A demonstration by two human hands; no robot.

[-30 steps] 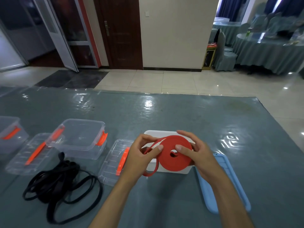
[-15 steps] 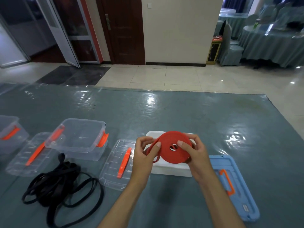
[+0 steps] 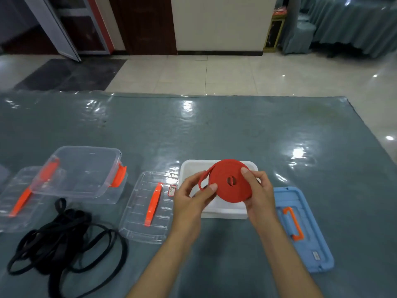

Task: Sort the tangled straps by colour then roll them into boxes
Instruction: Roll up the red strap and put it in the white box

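Note:
A red strap [image 3: 227, 191] is wound into a flat coil with a small hole in its middle. My right hand [image 3: 258, 192] grips the coil from the right, thumb on its face. My left hand [image 3: 194, 195] pinches the loose tail of the strap at the coil's left edge. The coil hangs just above a white box [image 3: 193, 166] on the table. A tangle of black strap [image 3: 62, 239] lies at the lower left.
A blue lid [image 3: 309, 250] with an orange handle lies right of the white box. A clear lid [image 3: 150, 224] lies to its left. Further left stand a clear box [image 3: 86, 171] with orange clasps and another clear lid [image 3: 12, 201].
The loose tail has shortened as more strap was wound onto the coil. Both hands with the coil have moved slightly up and away over the white box.

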